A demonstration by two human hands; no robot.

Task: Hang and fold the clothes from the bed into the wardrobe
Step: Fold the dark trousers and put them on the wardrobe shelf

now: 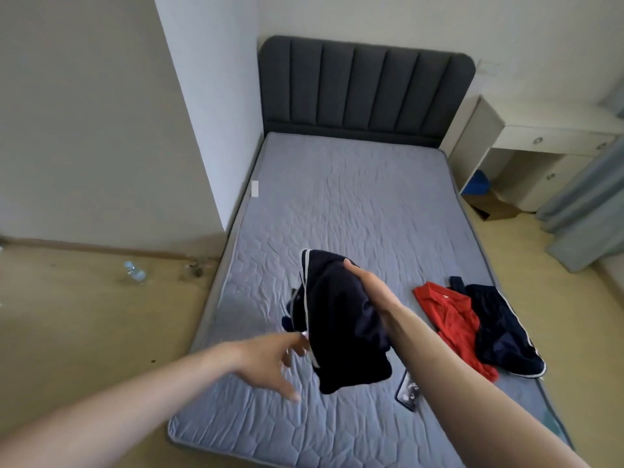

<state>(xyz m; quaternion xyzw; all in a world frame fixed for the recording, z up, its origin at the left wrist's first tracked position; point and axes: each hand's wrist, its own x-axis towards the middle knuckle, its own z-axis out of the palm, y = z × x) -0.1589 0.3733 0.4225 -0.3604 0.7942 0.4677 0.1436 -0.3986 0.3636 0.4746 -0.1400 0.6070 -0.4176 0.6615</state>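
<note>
A dark navy garment with white piping (pixel 344 319) hangs bunched above the grey mattress (pixel 354 197). My right hand (pixel 368 285) holds it from the right side, thumb on top; its fingers are hidden in the cloth. My left hand (pixel 277 356) reaches in from the left with spread fingers, its fingertips touching the garment's white-striped edge. On the bed to the right lie a red shirt (pixel 452 322) and navy shorts with white trim (pixel 503 336), the shorts overlapping the shirt. No wardrobe is in view.
A dark phone (pixel 410 390) lies on the mattress near my right forearm. A dark padded headboard (pixel 364 86) stands at the far end. A plastic bottle (pixel 135 272) lies on the floor at left. A white desk (pixel 540 143) and grey curtain (pixel 587 211) stand at right.
</note>
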